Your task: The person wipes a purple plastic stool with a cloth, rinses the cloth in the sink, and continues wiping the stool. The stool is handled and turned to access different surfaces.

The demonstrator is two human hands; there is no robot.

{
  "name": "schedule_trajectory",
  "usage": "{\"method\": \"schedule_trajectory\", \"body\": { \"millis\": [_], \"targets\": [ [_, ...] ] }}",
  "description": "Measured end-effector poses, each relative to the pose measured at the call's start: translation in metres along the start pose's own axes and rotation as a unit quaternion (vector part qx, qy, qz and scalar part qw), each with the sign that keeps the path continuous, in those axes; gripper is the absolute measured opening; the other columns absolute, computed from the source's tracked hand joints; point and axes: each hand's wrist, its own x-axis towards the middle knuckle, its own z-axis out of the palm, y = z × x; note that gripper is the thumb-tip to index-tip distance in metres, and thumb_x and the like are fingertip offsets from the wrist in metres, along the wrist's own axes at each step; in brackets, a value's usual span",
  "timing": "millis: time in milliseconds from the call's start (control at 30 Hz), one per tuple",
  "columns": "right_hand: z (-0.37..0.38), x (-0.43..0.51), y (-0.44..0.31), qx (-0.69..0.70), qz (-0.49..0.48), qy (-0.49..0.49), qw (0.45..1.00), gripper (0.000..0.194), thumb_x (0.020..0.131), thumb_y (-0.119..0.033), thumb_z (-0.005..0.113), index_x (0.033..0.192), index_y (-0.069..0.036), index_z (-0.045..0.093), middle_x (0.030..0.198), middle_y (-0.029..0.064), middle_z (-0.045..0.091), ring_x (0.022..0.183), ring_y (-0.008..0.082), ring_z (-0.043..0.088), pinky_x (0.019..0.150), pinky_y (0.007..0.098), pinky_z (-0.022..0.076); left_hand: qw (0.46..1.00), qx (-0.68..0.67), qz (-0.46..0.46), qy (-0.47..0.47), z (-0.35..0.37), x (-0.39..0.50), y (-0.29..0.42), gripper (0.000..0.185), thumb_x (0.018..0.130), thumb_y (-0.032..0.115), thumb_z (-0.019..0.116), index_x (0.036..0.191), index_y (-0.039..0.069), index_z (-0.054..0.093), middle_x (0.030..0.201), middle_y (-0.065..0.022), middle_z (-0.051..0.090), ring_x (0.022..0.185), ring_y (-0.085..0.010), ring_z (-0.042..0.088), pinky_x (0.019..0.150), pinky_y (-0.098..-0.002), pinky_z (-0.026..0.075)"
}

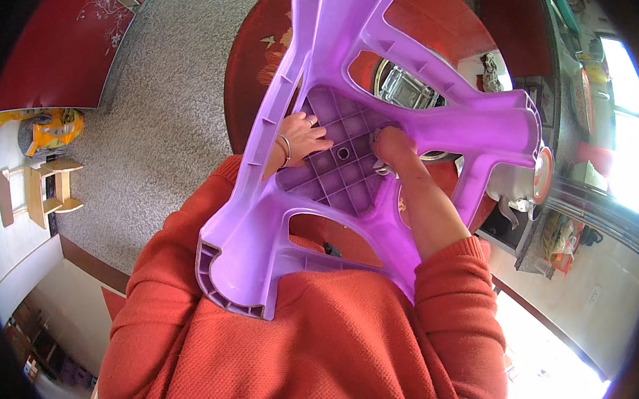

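Observation:
A purple plastic stool (pixel 274 218) is turned with its hollow underside toward me, its legs spreading outward and one reaching close to my chest. Inside, the seat's underside (pixel 348 185) shows a ribbed grid with a small round hole in the middle. My left hand (pixel 304 138), with a ring and a bracelet, lies on that grid, fingers apart and nothing in them. Across from it, my right hand (pixel 397 146) is closed on a crumpled greyish cloth (pixel 385 169) against the grid's right side. Most of the cloth is hidden by the hand.
Beneath the stool is a round red table (pixel 242 79) bearing a clear glass ashtray (pixel 406 88). A metal kettle (pixel 510 183) stands at right, near a counter (pixel 562 126). A red cabinet (pixel 60 46), a yellow package (pixel 57 131) and a small wooden rack (pixel 40 196) are at left.

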Motion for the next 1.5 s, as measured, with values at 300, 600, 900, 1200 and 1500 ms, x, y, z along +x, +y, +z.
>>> {"method": "schedule_trajectory", "body": {
  "millis": [300, 600, 900, 1200, 1500],
  "targets": [
    [-0.003, 0.023, 0.018, -0.073, 0.048, 0.024, 0.996, 0.022, 0.079, -0.019, 0.058, 0.089, -0.005, 0.071, 0.094, 0.0179, 0.069, 0.088, 0.0349, 0.067, 0.073, 0.0453, 0.0541, 1.000, -0.018, -0.014, 0.015, 0.007, -0.001, 0.001, 0.071, 0.065, 0.037, 0.079, 0.128, 0.024, 0.050, 0.112, 0.0008, 0.055, 0.109, -0.0221, 0.051, 0.088, -0.0344, 0.042],
    [-0.027, -0.017, 0.015, 0.045, -0.015, 0.019, 0.999, 0.031, 0.075, -0.027, 0.062, 0.097, -0.006, 0.067, 0.099, 0.0187, 0.066, 0.095, 0.0369, 0.063, 0.079, 0.0471, 0.0508, 1.000, 0.001, -0.005, 0.006, 0.006, 0.000, 0.001, 0.070, 0.064, 0.037, 0.079, 0.127, 0.024, 0.051, 0.110, 0.0008, 0.055, 0.111, -0.0223, 0.051, 0.088, -0.0348, 0.042],
    [0.006, -0.039, -0.020, -0.076, -0.122, 0.070, 0.987, 0.020, 0.079, -0.011, 0.057, 0.097, -0.008, 0.063, 0.090, 0.0151, 0.064, 0.087, 0.0329, 0.066, 0.068, 0.0441, 0.0539, 0.999, -0.006, -0.011, 0.048, 0.015, 0.002, 0.001, 0.067, 0.062, 0.037, 0.080, 0.123, 0.025, 0.055, 0.107, 0.0019, 0.056, 0.109, -0.0217, 0.051, 0.087, -0.0342, 0.042],
    [0.014, -0.024, -0.037, -0.053, -0.015, -0.015, 0.998, 0.024, 0.080, -0.008, 0.052, 0.098, -0.006, 0.068, 0.102, 0.0155, 0.067, 0.087, 0.0313, 0.067, 0.070, 0.0461, 0.0544, 0.999, 0.003, -0.016, 0.048, 0.014, 0.002, 0.001, 0.060, 0.063, 0.037, 0.078, 0.119, 0.027, 0.057, 0.107, 0.0021, 0.056, 0.108, -0.0218, 0.052, 0.087, -0.0341, 0.042],
    [0.073, 0.001, -0.018, 0.596, 0.190, 0.060, 0.778, 0.027, 0.082, -0.016, 0.052, 0.099, -0.001, 0.067, 0.096, 0.0199, 0.067, 0.084, 0.0356, 0.066, 0.075, 0.0390, 0.0522, 0.999, 0.008, -0.019, 0.030, 0.012, 0.003, 0.003, 0.061, 0.067, 0.038, 0.077, 0.122, 0.028, 0.055, 0.111, 0.0018, 0.055, 0.112, -0.0214, 0.051, 0.090, -0.0345, 0.040]
  ]
}}
